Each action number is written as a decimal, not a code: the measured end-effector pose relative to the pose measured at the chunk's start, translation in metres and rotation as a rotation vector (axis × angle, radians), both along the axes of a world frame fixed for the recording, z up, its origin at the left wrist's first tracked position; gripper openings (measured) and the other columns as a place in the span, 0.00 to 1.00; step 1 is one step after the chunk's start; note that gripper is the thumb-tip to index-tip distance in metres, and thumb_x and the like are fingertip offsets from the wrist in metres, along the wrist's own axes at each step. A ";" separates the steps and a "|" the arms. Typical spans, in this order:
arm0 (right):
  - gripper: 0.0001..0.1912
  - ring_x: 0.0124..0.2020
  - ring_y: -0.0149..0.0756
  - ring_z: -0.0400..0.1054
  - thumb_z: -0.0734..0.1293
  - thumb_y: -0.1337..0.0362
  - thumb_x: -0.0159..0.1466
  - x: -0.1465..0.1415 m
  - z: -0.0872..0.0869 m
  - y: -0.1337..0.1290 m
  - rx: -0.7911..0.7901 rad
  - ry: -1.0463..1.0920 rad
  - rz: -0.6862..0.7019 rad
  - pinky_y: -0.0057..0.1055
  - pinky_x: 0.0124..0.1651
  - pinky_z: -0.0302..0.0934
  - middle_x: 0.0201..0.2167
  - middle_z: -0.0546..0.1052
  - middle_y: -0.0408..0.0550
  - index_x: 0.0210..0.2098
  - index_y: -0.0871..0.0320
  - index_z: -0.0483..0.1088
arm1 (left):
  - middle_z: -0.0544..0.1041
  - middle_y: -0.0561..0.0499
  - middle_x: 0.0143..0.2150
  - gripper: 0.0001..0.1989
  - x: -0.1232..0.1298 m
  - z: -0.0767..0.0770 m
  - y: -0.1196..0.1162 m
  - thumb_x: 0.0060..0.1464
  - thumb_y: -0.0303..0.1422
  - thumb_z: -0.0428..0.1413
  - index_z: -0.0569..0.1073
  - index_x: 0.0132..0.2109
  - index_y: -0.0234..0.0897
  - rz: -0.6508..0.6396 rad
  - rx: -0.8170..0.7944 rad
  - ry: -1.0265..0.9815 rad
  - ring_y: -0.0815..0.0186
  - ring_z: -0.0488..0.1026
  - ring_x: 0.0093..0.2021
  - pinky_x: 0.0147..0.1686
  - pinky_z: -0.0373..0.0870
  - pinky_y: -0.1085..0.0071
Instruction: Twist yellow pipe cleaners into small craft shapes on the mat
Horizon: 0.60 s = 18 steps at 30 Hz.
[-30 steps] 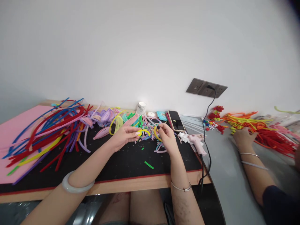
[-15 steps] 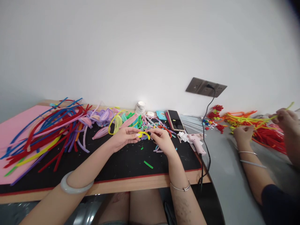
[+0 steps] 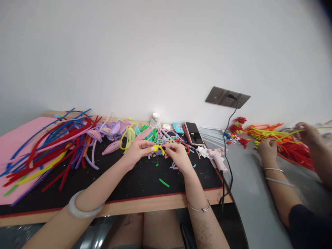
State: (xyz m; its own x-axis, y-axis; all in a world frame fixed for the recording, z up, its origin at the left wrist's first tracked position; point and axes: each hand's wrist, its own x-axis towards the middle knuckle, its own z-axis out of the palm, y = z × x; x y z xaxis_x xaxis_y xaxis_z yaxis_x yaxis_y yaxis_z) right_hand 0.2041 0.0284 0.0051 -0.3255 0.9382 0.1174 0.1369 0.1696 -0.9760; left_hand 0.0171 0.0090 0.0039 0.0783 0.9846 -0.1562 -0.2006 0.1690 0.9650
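Observation:
A short, bent piece of yellow pipe cleaner [image 3: 158,148] spans the gap between my hands, held just above the black mat [image 3: 129,186]. My left hand [image 3: 141,152] pinches its left end, where the yellow looks coiled. My right hand [image 3: 177,154] is closed with its fingertips at the curved right end. Behind my fingers lie many small cut pipe cleaner pieces [image 3: 166,136]. A short green strip [image 3: 164,183] rests on the mat below my hands.
Long coloured pipe cleaners [image 3: 52,148] spread over a pink sheet [image 3: 15,135] at left. A paper cup [image 3: 155,119], a phone [image 3: 194,133] and a corded glue gun [image 3: 218,159] stand behind and right. A co-worker's hands [image 3: 268,152] handle yellow pipe cleaners at far right.
My hands have come slightly closer around the yellow piece, my right hand shifting a little left. The co-worker's far hand has moved left, drawing a yellow strand.

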 end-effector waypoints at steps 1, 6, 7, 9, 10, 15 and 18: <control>0.10 0.20 0.29 0.63 0.65 0.64 0.55 0.000 0.000 0.000 0.005 -0.008 -0.003 0.27 0.27 0.61 0.20 0.70 0.44 0.33 0.61 0.74 | 0.78 0.49 0.28 0.20 0.000 -0.001 0.001 0.34 0.36 0.67 0.76 0.37 0.31 0.004 0.019 0.013 0.68 0.73 0.29 0.31 0.70 0.73; 0.09 0.21 0.29 0.63 0.64 0.65 0.55 0.001 -0.001 0.001 0.026 -0.035 -0.012 0.27 0.27 0.60 0.21 0.70 0.44 0.34 0.61 0.74 | 0.79 0.47 0.32 0.19 -0.001 -0.006 0.003 0.35 0.36 0.66 0.77 0.37 0.32 -0.003 0.049 0.012 0.66 0.73 0.32 0.31 0.69 0.72; 0.09 0.21 0.29 0.63 0.64 0.65 0.55 0.001 -0.001 0.001 0.029 -0.036 -0.010 0.27 0.27 0.60 0.21 0.70 0.44 0.34 0.61 0.74 | 0.78 0.48 0.32 0.19 0.000 -0.007 0.003 0.35 0.36 0.66 0.77 0.37 0.32 -0.002 0.045 0.002 0.67 0.73 0.32 0.31 0.69 0.72; 0.09 0.21 0.29 0.63 0.64 0.65 0.55 0.001 -0.002 0.002 0.034 -0.036 -0.006 0.27 0.27 0.60 0.21 0.70 0.44 0.33 0.61 0.74 | 0.78 0.48 0.32 0.19 0.000 -0.007 0.002 0.35 0.36 0.67 0.77 0.37 0.32 0.001 0.037 -0.014 0.67 0.73 0.31 0.32 0.69 0.73; 0.09 0.20 0.29 0.63 0.64 0.65 0.55 0.001 -0.003 0.002 0.036 -0.032 -0.005 0.27 0.27 0.60 0.21 0.70 0.44 0.33 0.61 0.74 | 0.78 0.48 0.31 0.19 0.000 -0.007 0.001 0.35 0.35 0.67 0.77 0.37 0.32 0.005 0.033 -0.020 0.68 0.73 0.31 0.32 0.69 0.73; 0.08 0.20 0.28 0.63 0.64 0.65 0.55 0.000 -0.004 0.002 0.027 -0.010 -0.007 0.26 0.26 0.59 0.21 0.70 0.44 0.33 0.61 0.74 | 0.79 0.48 0.30 0.19 0.003 -0.004 0.000 0.33 0.35 0.67 0.77 0.36 0.31 0.029 0.033 -0.024 0.68 0.73 0.30 0.31 0.68 0.73; 0.09 0.20 0.28 0.63 0.65 0.65 0.54 -0.002 -0.002 0.000 0.012 -0.008 -0.039 0.25 0.25 0.58 0.21 0.70 0.43 0.32 0.62 0.74 | 0.79 0.49 0.29 0.18 0.005 -0.005 0.000 0.34 0.35 0.67 0.77 0.35 0.32 0.042 0.053 -0.027 0.68 0.73 0.30 0.32 0.69 0.73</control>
State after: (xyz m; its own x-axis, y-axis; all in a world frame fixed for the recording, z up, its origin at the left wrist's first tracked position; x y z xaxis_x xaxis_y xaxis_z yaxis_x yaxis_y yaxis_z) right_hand 0.2020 0.0286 0.0031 -0.2897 0.9487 0.1265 0.1518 0.1761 -0.9726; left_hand 0.0217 0.0089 -0.0012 0.0398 0.9939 -0.1025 -0.2323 0.1090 0.9665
